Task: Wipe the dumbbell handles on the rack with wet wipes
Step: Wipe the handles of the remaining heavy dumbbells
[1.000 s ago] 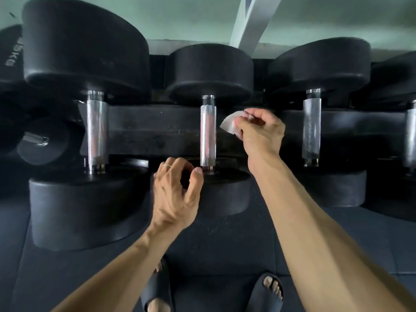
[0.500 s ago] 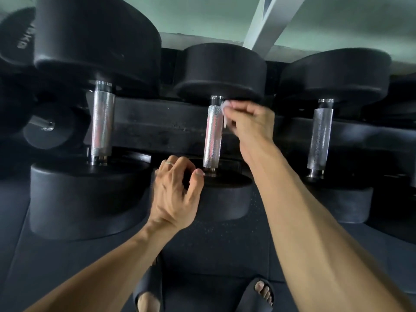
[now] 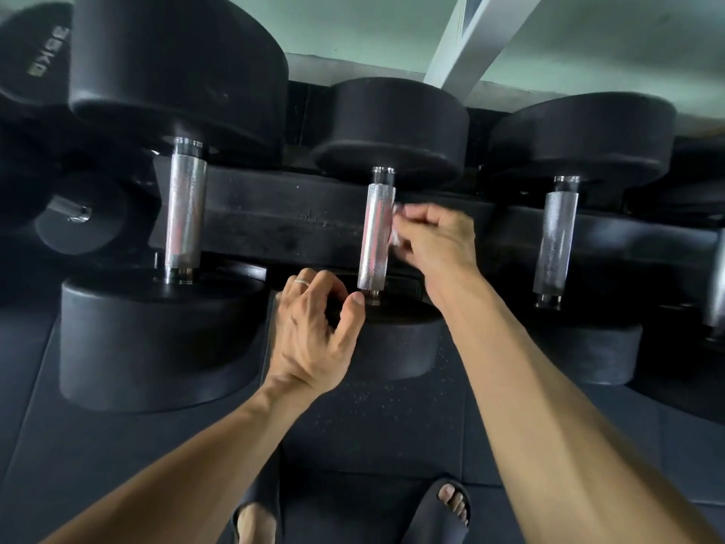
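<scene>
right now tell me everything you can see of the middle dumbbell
The middle dumbbell has a knurled, shiny metal handle between two round black heads that look like rubber. It lies across the black rack, one head toward the wall, the other toward the person. The right hand pinches a white wet wipe against the handle's right side, about halfway along. The left hand curls over the near head, thumb tip close to the handle's lower end.
</scene>
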### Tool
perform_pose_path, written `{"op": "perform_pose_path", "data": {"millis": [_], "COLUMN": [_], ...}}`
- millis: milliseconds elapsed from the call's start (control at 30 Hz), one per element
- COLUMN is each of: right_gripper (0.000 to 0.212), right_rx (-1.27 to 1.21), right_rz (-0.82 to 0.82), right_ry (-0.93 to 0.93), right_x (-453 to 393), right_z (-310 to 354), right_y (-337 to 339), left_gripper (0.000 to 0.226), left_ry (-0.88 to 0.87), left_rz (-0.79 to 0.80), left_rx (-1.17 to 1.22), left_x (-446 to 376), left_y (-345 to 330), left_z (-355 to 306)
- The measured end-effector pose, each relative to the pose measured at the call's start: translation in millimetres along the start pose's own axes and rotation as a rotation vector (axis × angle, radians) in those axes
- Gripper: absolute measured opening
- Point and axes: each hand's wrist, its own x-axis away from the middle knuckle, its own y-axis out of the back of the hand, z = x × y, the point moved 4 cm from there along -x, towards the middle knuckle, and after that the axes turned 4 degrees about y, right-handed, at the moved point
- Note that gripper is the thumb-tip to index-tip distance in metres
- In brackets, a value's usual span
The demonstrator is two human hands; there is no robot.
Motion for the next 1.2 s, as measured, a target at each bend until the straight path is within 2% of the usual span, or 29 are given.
{"op": "perform_pose_path", "data": {"millis": [100,133,233,300,367,467,500,667,767,867,933,1033,1100,1200], "right_gripper": [0.014,0.014,0.019,0.016,0.01,0.005,0.006,0.016,0.015,0.014,0.022,0.027,0.028,0.031], "right_rx": [0.322,0.325,0.067,0.023,0.155,0.56,0.573,0.135,0.217,0.251,0.165,-0.145,-0.2,-0.022], "right_rz": [0.159,0.157,0.049,0.002,0.031,0.207,0.216,-0.026,0.015,0.125,0.061,-0.084,-0.04,0.185], "right_ry": [-0.11,-0.116,-0.081,-0.018,-0.006,-0.036,-0.033,0.043,0.072,-0.012,0.008,0.035,-0.023,-0.109], "right_x": [20,18,7,3,13,31,30,10,24,33,14,-17,-17,4], "right_z": [-16,-16,0,5,0,-16,-16,8,-2,-8,6,19,5,-23], "right_y": [12,13,6,1,2,11,12,4,4,8,6,-7,-9,5], "left_gripper": [0.048,0.048,0.051,0.052,0.054,0.059,0.059,0.056,0.056,0.054,0.053,0.052,0.051,0.046], "left_ry": [-0.001,-0.001,-0.01,-0.012,-0.003,0.01,0.009,0.02,0.022,0.025,0.029,0.029,0.028,0.023], "left_rz": [-0.005,-0.004,0.0,0.008,0.004,-0.006,-0.005,-0.002,0.0,0.004,0.008,0.002,0.003,0.001], "left_rx": [0.01,0.012,0.025,0.018,0.025,0.02,0.019,0.035,0.03,0.025,0.029,0.031,0.025,0.012], "left_x": [0,0,1,1,1,2,2,2,2,2,2,1,2,2], "left_y": [1,0,-1,-2,-1,-1,-1,0,-1,0,0,-2,-1,0], "left_z": [-1,0,1,2,3,2,2,1,2,1,1,2,2,1]}}
